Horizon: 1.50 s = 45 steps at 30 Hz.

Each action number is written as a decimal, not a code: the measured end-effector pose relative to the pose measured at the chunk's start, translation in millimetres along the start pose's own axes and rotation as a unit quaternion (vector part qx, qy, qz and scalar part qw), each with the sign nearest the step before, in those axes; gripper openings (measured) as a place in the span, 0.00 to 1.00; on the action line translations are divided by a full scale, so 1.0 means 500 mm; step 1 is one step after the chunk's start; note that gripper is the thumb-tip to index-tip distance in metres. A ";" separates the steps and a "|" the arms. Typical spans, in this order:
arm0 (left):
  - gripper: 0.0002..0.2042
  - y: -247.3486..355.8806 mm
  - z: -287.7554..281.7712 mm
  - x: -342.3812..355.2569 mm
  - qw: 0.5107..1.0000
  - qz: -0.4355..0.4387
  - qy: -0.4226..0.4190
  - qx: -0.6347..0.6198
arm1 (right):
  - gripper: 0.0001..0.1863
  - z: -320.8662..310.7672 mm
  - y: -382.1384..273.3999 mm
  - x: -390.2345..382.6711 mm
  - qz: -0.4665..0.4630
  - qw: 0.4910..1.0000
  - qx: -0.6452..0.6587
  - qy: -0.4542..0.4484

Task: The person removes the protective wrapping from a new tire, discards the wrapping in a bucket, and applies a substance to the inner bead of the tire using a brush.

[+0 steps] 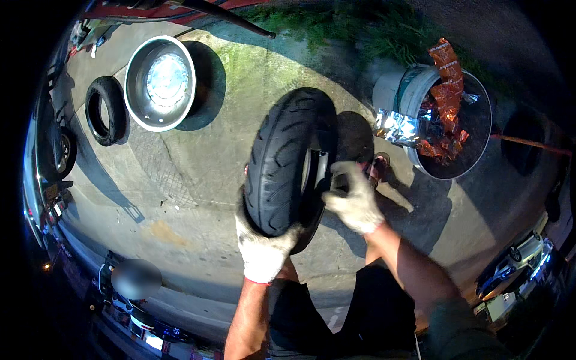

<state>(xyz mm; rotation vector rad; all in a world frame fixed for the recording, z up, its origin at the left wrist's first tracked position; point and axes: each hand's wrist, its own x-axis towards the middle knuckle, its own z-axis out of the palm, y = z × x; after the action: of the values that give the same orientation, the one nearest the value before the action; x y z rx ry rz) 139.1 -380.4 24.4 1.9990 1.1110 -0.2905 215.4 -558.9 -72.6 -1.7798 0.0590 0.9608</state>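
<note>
A black motorcycle tyre [273, 162] stands upright in front of me, its tread facing left and its hollow facing right. My left hand [263, 249], in a white work glove, is closed round the tyre's lower near end, thumb on the tread side toward the right. Beside the tyre's right rim is my right hand [355, 201], also gloved. Its fingers are curved, with a gap between thumb and forefinger, and nothing shows in them. Whether the fingertips touch the rim I cannot tell. A pale patch [323, 162] shows inside the tyre.
A round metal basin [133, 90] stands at the far left, with another tyre [93, 114] lying beside it. On the right, a white bucket [393, 90] holds orange and silver wrappers [447, 90]. Parked vehicles [510, 267] and a person stand round the edges.
</note>
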 end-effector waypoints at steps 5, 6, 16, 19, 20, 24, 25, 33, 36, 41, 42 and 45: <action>0.56 -0.003 -0.006 -0.018 1.000 0.017 0.015 0.008 | 0.37 -0.395 -0.054 0.020 -0.086 0.924 -0.260 0.267; 0.56 0.002 -0.003 -0.015 0.999 0.026 0.015 0.010 | 0.37 -0.457 -0.026 0.033 -0.135 0.831 -0.488 0.230; 0.55 0.038 -0.032 -0.063 0.993 0.100 -0.006 0.068 | 0.24 -0.084 0.002 0.021 0.273 0.865 0.197 -0.372; 0.57 0.035 -0.058 -0.085 0.991 0.112 -0.052 0.052 | 0.20 0.035 0.080 0.003 0.264 0.617 0.621 -0.405; 0.56 0.033 -0.065 -0.094 0.992 0.102 -0.066 0.031 | 0.21 0.054 0.086 0.015 0.218 0.502 0.685 -0.481; 0.53 0.029 -0.092 -0.105 0.987 0.115 -0.106 0.027 | 0.21 0.088 0.078 0.000 0.222 0.542 0.664 -0.464; 0.53 0.026 -0.094 -0.102 0.986 0.122 -0.114 0.026 | 0.21 0.099 0.068 0.006 0.211 0.510 0.690 -0.468; 0.53 0.028 -0.083 -0.093 0.981 0.126 -0.136 0.063 | 0.21 0.141 0.078 0.008 0.214 0.429 0.739 -0.472; 0.52 0.008 -0.075 -0.104 0.979 0.140 -0.138 0.059 | 0.21 0.157 0.128 -0.015 0.201 0.438 0.751 -0.451; 0.52 0.006 -0.049 -0.114 0.976 0.142 -0.161 0.045 | 0.21 0.155 0.225 -0.042 0.138 0.597 0.689 -0.387; 0.48 0.009 -0.040 -0.118 0.980 0.149 -0.131 0.028 | 0.21 0.123 0.220 -0.035 0.074 0.718 0.566 -0.399; 0.52 0.030 -0.046 -0.132 0.976 0.164 -0.128 0.061 | 0.21 -0.029 0.178 -0.008 -0.131 0.925 0.100 -0.343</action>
<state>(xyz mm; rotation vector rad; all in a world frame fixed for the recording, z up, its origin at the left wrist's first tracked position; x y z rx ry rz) 108.4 -407.3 82.8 2.1410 0.6019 -0.4354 179.9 -610.9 -136.9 -1.1511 -0.4960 1.2759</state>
